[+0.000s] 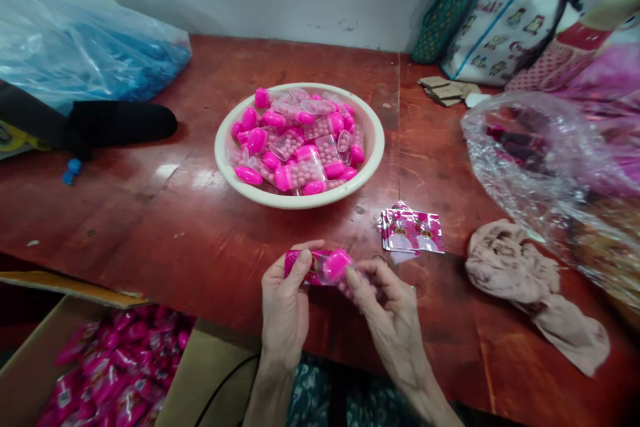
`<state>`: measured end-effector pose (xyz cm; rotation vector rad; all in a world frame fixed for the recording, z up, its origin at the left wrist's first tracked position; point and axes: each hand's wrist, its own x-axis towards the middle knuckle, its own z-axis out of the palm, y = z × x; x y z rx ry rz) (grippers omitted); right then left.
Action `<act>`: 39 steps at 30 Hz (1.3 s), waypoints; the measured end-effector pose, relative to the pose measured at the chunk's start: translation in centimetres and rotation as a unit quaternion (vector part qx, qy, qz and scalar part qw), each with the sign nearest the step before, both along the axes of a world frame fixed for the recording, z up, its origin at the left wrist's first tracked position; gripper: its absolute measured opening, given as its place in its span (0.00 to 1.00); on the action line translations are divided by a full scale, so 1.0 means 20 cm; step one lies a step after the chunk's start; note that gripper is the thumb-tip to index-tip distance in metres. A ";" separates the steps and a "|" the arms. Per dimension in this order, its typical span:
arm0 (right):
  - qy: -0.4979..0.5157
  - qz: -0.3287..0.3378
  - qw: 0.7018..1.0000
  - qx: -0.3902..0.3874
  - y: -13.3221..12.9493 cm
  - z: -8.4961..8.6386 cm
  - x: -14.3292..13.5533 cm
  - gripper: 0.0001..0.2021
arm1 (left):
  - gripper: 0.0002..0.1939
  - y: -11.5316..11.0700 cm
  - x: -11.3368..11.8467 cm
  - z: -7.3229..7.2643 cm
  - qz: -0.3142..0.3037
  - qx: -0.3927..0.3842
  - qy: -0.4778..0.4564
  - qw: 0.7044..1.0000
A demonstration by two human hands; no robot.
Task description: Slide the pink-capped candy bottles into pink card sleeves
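Near the table's front edge, my left hand pinches a pink printed wrapper between thumb and fingers. My right hand is closed on a small clear container with a pink cap, its body partly hidden by the fingers. The capped end meets the wrapper's right side. Beyond both hands stands a cream bowl heaped with similar pink-capped containers of small pink balls. Right of the bowl lies a loose stack of pink printed wrappers.
An open cardboard box of wrapped pink items sits below at left. A bag of blue pieces and a black object lie left; a crumpled cloth, plastic bags and a patterned bag are right.
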<state>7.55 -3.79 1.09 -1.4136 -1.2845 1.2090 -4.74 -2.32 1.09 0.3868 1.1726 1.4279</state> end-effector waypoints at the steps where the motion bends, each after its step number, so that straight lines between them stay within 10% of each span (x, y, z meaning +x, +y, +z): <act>1: -0.006 0.013 1.000 -0.001 0.00 0.00 0.01 0.10 | 0.09 0.00 -0.01 0.00 -0.009 -0.007 -0.003 1.000; 17: -0.129 0.084 0.977 0.147 0.08 -0.02 0.11 0.05 | 0.09 0.03 -0.03 -0.06 -0.048 -0.010 -0.023 0.999; 26: 0.037 0.104 0.993 -0.031 0.06 -0.05 0.10 0.07 | 0.03 0.04 -0.04 -0.08 -0.078 0.024 0.010 0.997; 34: -0.012 0.226 0.974 0.025 0.06 -0.05 0.12 0.20 | 0.04 0.01 -0.11 -0.09 -0.166 0.046 0.072 0.982; 39: -0.038 0.192 0.981 0.012 0.04 -0.04 0.12 0.16 | 0.05 0.03 -0.14 -0.09 -0.145 0.030 0.006 0.989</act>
